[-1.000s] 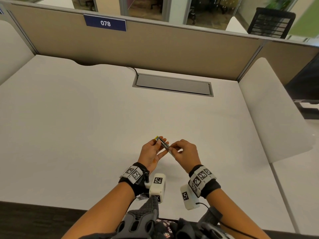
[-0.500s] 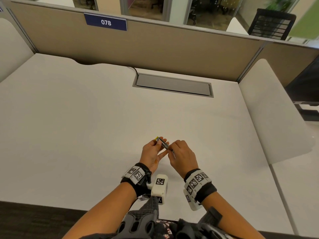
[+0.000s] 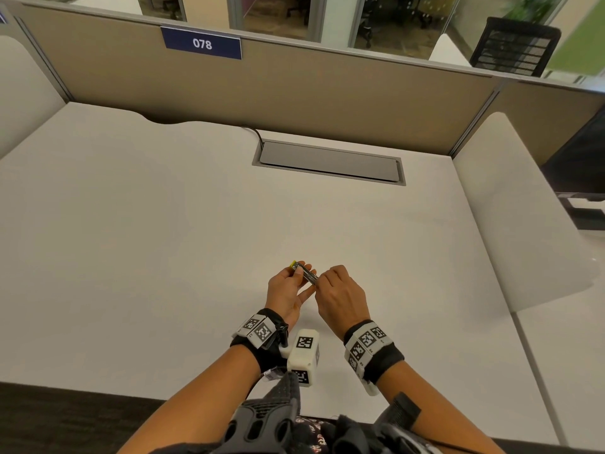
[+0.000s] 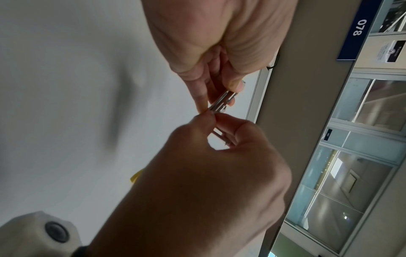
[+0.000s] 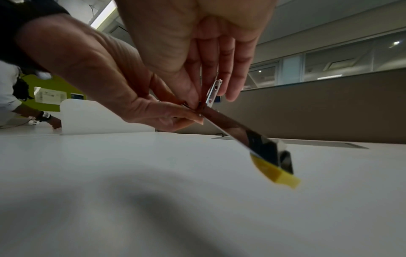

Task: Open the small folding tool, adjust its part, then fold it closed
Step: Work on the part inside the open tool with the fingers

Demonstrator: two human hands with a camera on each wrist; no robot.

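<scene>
A small silver folding tool (image 3: 307, 273) with a yellow end (image 3: 293, 264) is held just above the white desk (image 3: 163, 240). My left hand (image 3: 299, 271) grips its far part between thumb and fingers. My right hand (image 3: 319, 280), knuckles up, pinches the near end and hides it. In the left wrist view the metal body (image 4: 223, 101) runs from the left fingers into the right hand's pinch (image 4: 214, 118). In the right wrist view a dark flat arm with a yellow tip (image 5: 279, 173) slants down from the pinch, and a short silver piece (image 5: 214, 92) stands between my right fingers.
A grey cable hatch (image 3: 329, 162) is set into the desk at the back. A tan partition with a blue 078 sign (image 3: 202, 44) closes the far side. White dividers (image 3: 517, 217) flank the desk. Another person (image 5: 13, 104) leans over a neighbouring desk.
My right hand has rolled palm-down and closed in on the left, its fingers now covering the tool's near end. The left hand has stayed where it was.
</scene>
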